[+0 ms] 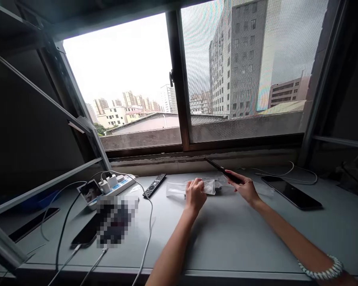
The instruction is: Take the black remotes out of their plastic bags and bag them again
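My left hand [194,194] is closed on a clear plastic bag [179,187] that lies on the grey table [226,238], pinching its right end. My right hand [244,187] grips a long, thin black remote control [222,170], held tilted with its far end raised toward the window. The two hands are close together near the back middle of the table. A beaded bracelet [322,271] sits on my right wrist.
A second black remote [154,185] lies left of the bag. A white power strip [113,186] with plugs and cables stands at the left, with phones [86,234] in front of it. A dark phone [290,192] and a white cable lie at the right. Metal shelving flanks the left side.
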Demonstrator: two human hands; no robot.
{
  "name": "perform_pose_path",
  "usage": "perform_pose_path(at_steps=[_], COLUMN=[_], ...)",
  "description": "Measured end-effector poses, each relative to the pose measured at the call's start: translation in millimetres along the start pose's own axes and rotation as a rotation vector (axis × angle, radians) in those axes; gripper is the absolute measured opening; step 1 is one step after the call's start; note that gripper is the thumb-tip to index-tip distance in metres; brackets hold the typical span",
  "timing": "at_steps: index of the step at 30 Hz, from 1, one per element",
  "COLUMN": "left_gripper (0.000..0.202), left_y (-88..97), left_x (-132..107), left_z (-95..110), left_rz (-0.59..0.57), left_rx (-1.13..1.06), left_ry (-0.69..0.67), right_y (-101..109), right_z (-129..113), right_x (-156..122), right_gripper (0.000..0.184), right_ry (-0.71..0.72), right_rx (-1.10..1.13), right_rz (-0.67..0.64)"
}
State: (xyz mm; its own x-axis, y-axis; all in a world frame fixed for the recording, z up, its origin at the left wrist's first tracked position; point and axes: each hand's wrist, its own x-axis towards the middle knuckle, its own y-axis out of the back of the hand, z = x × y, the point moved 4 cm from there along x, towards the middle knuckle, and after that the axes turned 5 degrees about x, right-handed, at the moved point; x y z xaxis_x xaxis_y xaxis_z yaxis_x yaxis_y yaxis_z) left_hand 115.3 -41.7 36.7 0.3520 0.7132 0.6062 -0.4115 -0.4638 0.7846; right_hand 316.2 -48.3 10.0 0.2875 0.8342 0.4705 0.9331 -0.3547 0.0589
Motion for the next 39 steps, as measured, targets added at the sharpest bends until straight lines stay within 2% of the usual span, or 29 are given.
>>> perform_pose_path(at_steps=[3, 5, 8, 12, 18, 22, 28, 32, 36, 39], left_gripper=[0.028, 0.031, 0.034, 0.022, 0.040, 0.031, 0.025, 0.024, 0.022, 0.024], left_y=[-2.9, -5.2, -7.4, -9.5, -8.3, -3.3, 1.2, 2.0, 1.3, 0.6], left_x=[0.4, -0.1, -1.6, -2.4, -0.5, 0.0, 0.1, 0.5, 1.6, 2.2], left_z=[-5.4, -7.9, -10.0, -10.9, -15.6, -16.9, -14.3, -13.0, -11.6, -10.6], left_rz=[0.006, 0.007, 0.029, 0.051, 0.061, 0.085, 0.133, 0.168, 0.168, 0.156], left_rx=[0.013, 0.010, 0.009, 0.042, 0.070, 0.039, -0.011, -0.033, -0.034, -0.021], left_ry=[0.081, 0.123, 0.149, 0.122, 0.126, 0.148, 0.144, 0.135, 0.133, 0.129], right_y=[3.2, 3.3, 2.9, 4.6, 6.1, 5.9, 5.7, 8.0, 13.3, 18.4], right_z=[-6.9, -11.5, -16.8, -22.8, -29.4, -35.8, -38.4, -38.6, -34.6, -29.2], right_x=[-1.4, -3.9, -7.4, -9.4, -12.2, -16.0, -16.1, -13.5, -9.2, -5.4], right_gripper=[0.033, 0.045, 0.064, 0.066, 0.059, 0.055, 0.044, 0.029, 0.048, 0.055], right_ry=[0.210, 0.321, 0.414, 0.512, 0.600, 0.623, 0.538, 0.334, 0.039, -0.096], right_rx=[-0.242, -0.420, -0.595, -0.655, -0.677, -0.647, -0.542, -0.340, -0.023, 0.118], right_rz=[0.005, -0.016, -0.031, 0.036, 0.138, 0.164, 0.171, 0.242, 0.329, 0.373])
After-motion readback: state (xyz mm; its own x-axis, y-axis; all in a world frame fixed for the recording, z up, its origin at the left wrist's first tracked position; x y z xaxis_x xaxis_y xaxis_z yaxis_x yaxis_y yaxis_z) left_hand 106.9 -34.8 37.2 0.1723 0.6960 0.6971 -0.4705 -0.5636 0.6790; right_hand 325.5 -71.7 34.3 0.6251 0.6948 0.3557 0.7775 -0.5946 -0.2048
